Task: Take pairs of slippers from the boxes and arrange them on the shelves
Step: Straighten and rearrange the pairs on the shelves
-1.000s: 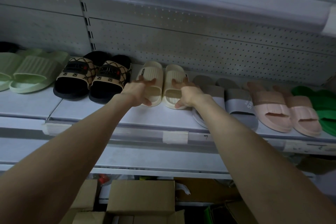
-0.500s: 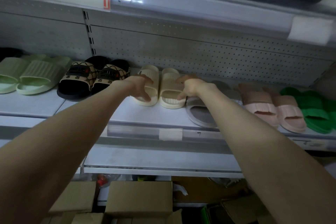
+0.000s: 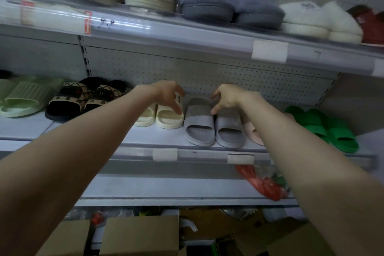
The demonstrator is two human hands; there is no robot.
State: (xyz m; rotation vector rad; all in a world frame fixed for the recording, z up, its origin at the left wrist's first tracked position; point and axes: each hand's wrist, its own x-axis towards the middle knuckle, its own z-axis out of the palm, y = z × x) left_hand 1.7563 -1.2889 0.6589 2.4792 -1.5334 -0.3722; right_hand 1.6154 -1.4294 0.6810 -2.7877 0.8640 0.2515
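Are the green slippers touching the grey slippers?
Apart. The head view shows the green slippers far to the right of the grey slippers, with a pink slipper between them.
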